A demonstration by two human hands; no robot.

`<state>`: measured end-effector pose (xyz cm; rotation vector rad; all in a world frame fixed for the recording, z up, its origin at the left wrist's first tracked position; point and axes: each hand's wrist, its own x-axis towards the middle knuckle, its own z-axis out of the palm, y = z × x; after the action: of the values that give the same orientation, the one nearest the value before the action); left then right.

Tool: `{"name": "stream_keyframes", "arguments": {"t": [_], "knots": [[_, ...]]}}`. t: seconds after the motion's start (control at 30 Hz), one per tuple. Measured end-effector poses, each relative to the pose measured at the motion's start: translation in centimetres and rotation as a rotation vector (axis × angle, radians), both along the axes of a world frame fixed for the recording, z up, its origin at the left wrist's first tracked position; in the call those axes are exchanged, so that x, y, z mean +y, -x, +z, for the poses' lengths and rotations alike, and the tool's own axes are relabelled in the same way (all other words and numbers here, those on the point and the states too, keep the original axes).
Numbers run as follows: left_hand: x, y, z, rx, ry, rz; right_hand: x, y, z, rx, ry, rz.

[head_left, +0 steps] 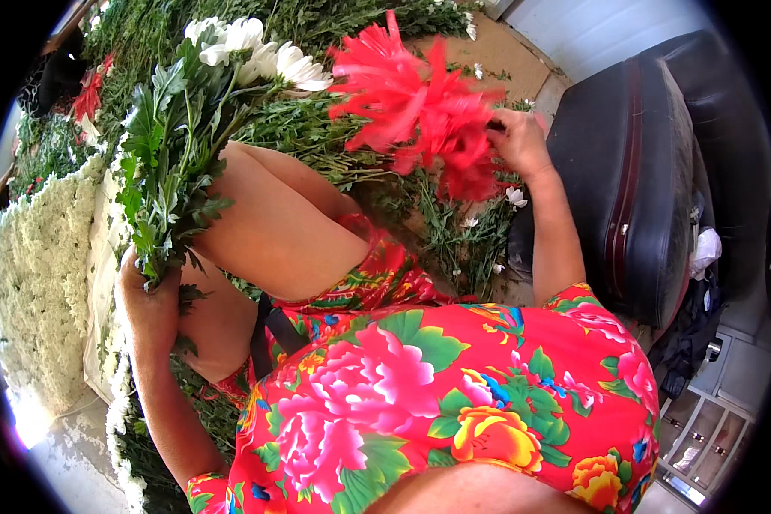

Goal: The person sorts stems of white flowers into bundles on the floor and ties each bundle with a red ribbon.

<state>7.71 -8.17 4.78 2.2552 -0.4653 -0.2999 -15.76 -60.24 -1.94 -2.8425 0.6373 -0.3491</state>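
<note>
My left hand (150,304) is closed round the lower stems of a bunch of white chrysanthemums (176,141). The bunch stands upright beside my bare knee, with its leafy stems below and its white blooms at the top. Out to the right, my right hand (522,141) pinches a loose bundle of red plastic strips (424,107). The strips fan out to the left over the cut greenery and are partly blurred. A gap separates the strips from the chrysanthemum blooms.
Leafy cut stems (317,141) cover the floor ahead, with some cardboard (505,60) behind. A black padded seat (625,180) stands close to my right arm. Massed white flowers (43,283) lie at the left. White drawers (702,437) stand at the lower right.
</note>
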Motion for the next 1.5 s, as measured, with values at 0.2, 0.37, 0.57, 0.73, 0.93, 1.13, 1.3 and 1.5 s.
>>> {"name": "stream_keyframes", "arguments": {"t": [0.2, 0.37, 0.57, 0.73, 0.93, 1.13, 1.3, 1.5], "knots": [[0.4, -0.4, 0.0, 0.030, 0.014, 0.010, 0.2, -1.9, 3.4, -0.739, -0.950, 0.107], [1.2, -0.3, -0.3, 0.051, 0.066, 0.040, 2.8, -2.8, 4.9, -0.427, -0.973, 0.300], [0.7, -0.7, -1.2, -0.044, 0.031, -0.029, 1.0, -2.2, -1.2, -0.207, -0.610, 0.079], [1.0, -0.4, 1.4, 0.211, 0.083, 0.128, 3.7, -5.6, 1.5, -0.661, -0.842, 0.249], [-1.5, 3.4, 7.4, 0.172, 0.208, 0.089, 10.1, -10.2, 2.5, -0.534, -1.608, 0.506], [-3.8, 5.2, 6.4, 0.032, 0.065, -0.187, 20.9, -13.3, 5.7, -0.377, -1.070, 0.387], [-8.9, 4.2, 7.8, 0.299, -0.013, -0.262, 25.2, -12.4, 5.3, -0.637, -0.641, 0.689], [-6.6, 3.3, 8.3, 0.157, 0.149, -0.267, 20.4, -9.6, 4.2, -0.073, -0.728, 0.641]]}}
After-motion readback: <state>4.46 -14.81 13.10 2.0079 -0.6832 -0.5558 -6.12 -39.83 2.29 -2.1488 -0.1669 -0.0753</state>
